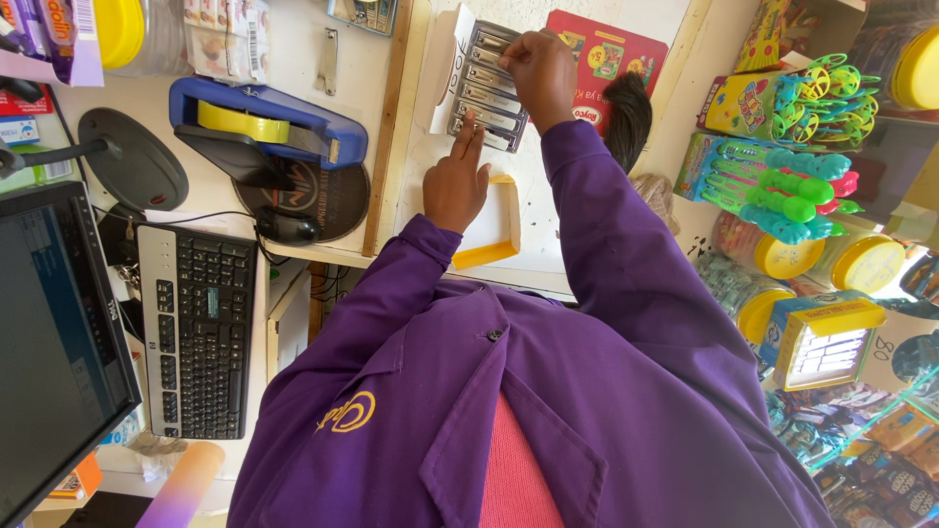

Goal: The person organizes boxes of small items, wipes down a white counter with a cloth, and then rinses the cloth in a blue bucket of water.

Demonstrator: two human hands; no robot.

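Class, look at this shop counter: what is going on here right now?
A person in a purple coat works at a white counter with both hands. The left hand presses two outstretched fingers on the lower end of a white card of small silver metal pieces. The right hand is curled over the card's upper end. A shallow yellow-edged tray lies beside the left wrist. A blue tape dispenser and a keyboard sit off to the left.

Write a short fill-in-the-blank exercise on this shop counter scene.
The left hand and right hand both touch the card of ____ clippers.
The tape dispenser has a ____ body.
Both sleeves are ____.
Missing: silver, blue, purple.
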